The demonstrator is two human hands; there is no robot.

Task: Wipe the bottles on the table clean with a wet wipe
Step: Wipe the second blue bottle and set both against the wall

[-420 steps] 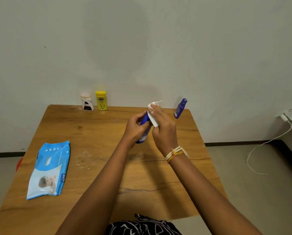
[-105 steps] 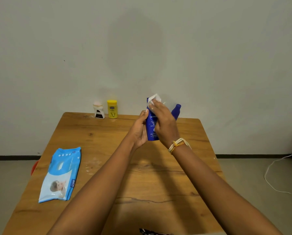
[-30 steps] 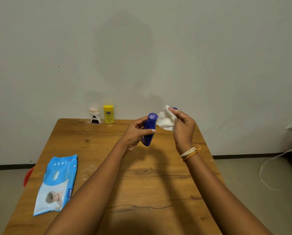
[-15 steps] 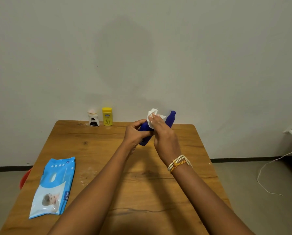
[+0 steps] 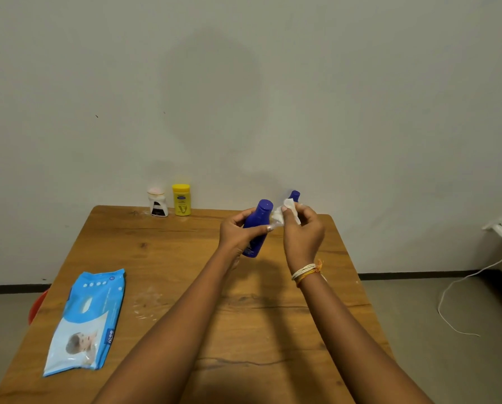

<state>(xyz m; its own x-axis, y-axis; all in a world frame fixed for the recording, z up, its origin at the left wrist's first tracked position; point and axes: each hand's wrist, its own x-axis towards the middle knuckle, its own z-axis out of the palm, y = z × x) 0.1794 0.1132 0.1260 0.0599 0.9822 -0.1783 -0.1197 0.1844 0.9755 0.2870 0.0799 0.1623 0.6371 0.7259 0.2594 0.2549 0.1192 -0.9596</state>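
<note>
Since half a second ago the wipe [image 5: 287,213] has come off the bottle [image 5: 256,227]: it was pressed on the cap end, now it sits bunched just right of the cap, barely touching if at all. Bottle is at frame centre, held above the table [image 5: 185,258], tilted with cap up and to the right. Left hand [image 5: 238,233] grips it round the middle, thumb across the front. Right hand [image 5: 302,231] pinches the wipe in curled fingers.

Likely step: refolding to a clean face, then wiping again. To do it well: keep the left grip low on the body so cap and shoulder stay exposed, turn the bottle between strokes, wipe cap to base.

A second blue bottle [image 5: 294,195] peeks out behind the right hand. White bottle [image 5: 157,203] and yellow bottle [image 5: 181,199] stand at the table's far edge, upper left. Wipe pack [image 5: 85,322] lies lower left.
</note>
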